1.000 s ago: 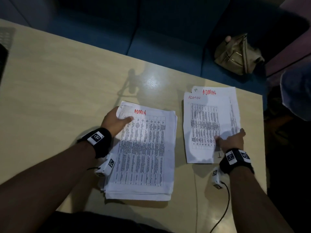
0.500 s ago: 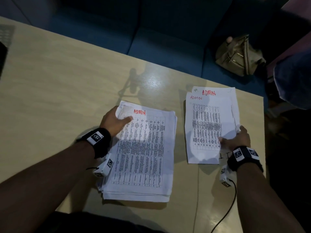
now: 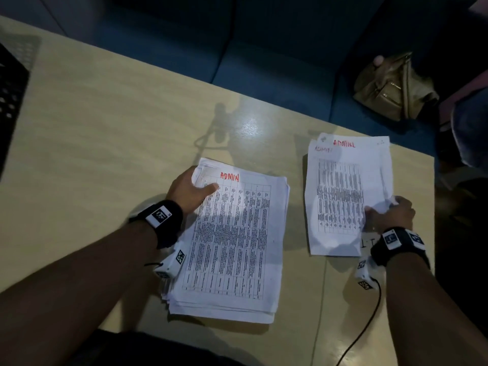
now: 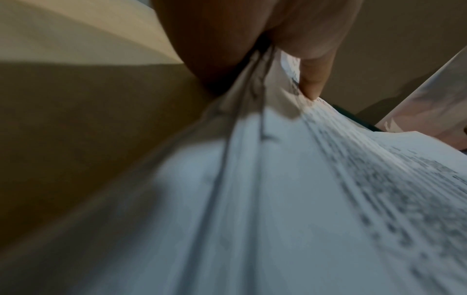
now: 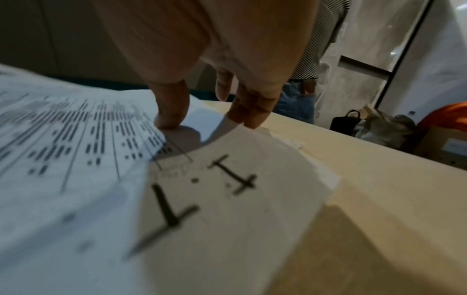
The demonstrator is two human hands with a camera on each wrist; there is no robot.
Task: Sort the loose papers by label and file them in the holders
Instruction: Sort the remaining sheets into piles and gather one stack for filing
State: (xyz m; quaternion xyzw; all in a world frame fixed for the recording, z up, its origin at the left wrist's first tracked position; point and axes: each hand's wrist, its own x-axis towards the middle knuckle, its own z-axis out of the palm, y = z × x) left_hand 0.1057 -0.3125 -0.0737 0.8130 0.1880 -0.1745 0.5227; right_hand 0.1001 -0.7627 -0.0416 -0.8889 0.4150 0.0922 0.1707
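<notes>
A thick stack of printed sheets (image 3: 232, 241) headed ADMIN in red lies at the middle of the table. My left hand (image 3: 188, 192) grips its top left corner, thumb (image 4: 313, 79) on the top sheet and fingers hidden under the corner. To the right lies a thin pile (image 3: 340, 196) with two ADMIN sheets showing and a sheet marked I.T (image 5: 202, 199) under them. My right hand (image 3: 389, 215) is at this pile's lower right. Its thumb (image 5: 171, 111) presses the top sheet and its curled fingers (image 5: 250, 111) gather the raised, bunched right edge.
A black mesh holder (image 3: 10, 101) stands at the far left edge. An olive bag (image 3: 393, 88) lies on the blue sofa (image 3: 264, 62) beyond the table. A black cable (image 3: 369, 313) runs from my right wrist. The table's right edge (image 3: 433, 207) is close, with a person's jeans (image 3: 470, 128) beyond it.
My right hand has slid right, from the face of the thin pile to its right edge, which now curls up in the fingers. The left hand has kept its hold.
</notes>
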